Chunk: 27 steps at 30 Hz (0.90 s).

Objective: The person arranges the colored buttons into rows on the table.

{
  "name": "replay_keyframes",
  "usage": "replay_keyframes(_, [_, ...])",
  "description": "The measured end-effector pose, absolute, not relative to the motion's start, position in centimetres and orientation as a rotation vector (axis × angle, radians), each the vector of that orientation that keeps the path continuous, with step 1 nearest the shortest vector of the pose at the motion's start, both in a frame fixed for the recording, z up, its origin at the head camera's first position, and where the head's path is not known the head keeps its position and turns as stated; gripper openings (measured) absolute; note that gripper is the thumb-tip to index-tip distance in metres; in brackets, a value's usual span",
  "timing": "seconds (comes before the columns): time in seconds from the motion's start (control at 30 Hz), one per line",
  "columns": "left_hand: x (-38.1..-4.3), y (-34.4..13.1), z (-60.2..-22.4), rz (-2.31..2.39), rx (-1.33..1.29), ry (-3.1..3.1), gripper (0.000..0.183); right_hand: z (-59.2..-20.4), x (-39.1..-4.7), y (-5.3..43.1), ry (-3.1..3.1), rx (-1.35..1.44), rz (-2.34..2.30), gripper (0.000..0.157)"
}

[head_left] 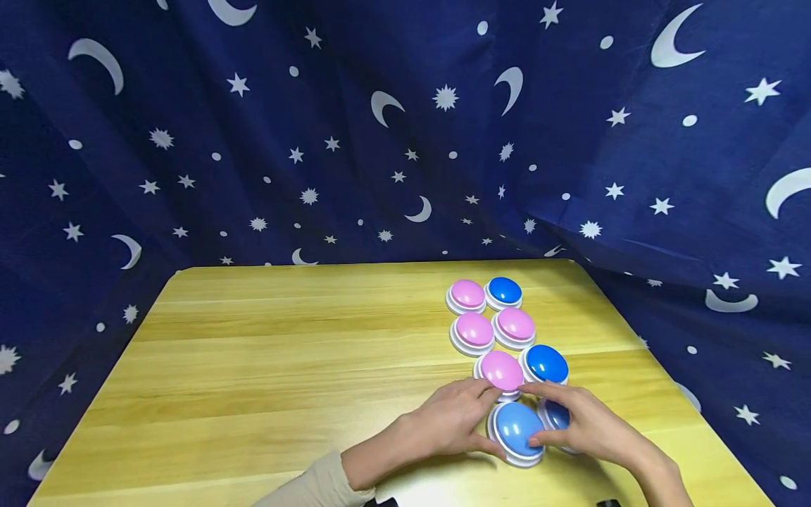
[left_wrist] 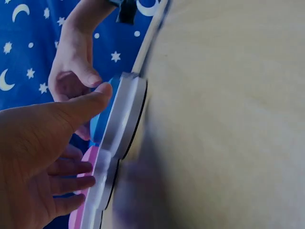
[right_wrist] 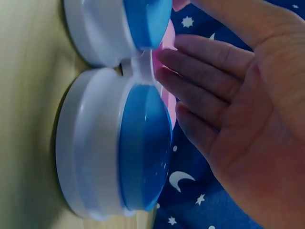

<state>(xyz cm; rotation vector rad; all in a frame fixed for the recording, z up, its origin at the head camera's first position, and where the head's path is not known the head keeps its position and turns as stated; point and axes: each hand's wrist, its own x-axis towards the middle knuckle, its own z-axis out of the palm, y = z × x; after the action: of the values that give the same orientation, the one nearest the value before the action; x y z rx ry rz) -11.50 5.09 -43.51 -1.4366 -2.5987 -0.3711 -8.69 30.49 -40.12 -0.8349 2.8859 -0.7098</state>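
Observation:
A light blue dome button [head_left: 517,426] on a white base sits nearest the front, between both hands. My left hand [head_left: 448,420] is at its left side, thumb by the base rim and fingers straight toward the pink button [head_left: 502,369] behind it. My right hand [head_left: 591,424] reaches in from the right, its thumb tip on the light blue dome and its forefinger stretched to the pink button's edge. Beneath the right hand, a darker blue button [head_left: 557,414] is partly hidden; its side shows large in the right wrist view [right_wrist: 145,148].
Behind the hands, another blue button [head_left: 548,362], pink buttons [head_left: 474,329] and a far blue one [head_left: 505,289] continue the two side-by-side columns. They stand on a wooden table [head_left: 272,352]. A dark blue curtain [head_left: 355,141] with moons and stars hangs around it.

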Motion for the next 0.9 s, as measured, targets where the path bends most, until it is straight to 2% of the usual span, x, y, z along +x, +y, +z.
replay_keyframes(0.17, [-11.1, 5.6, -44.0, -0.341, -1.410, -2.609, 0.084, -40.5, -8.7, 31.0, 2.804, -0.842, -0.692, 0.064])
replay_keyframes(0.53, [-10.4, 6.6, -44.6, -0.309, -1.359, -2.637, 0.076, -41.3, -8.6, 31.1, 2.837, -0.903, -0.639, 0.072])
replay_keyframes(0.9, [-10.3, 7.0, -44.9, -0.319, -1.328, -2.640, 0.067, -41.7, -8.7, 30.9, 2.877, -0.965, -0.646, 0.069])
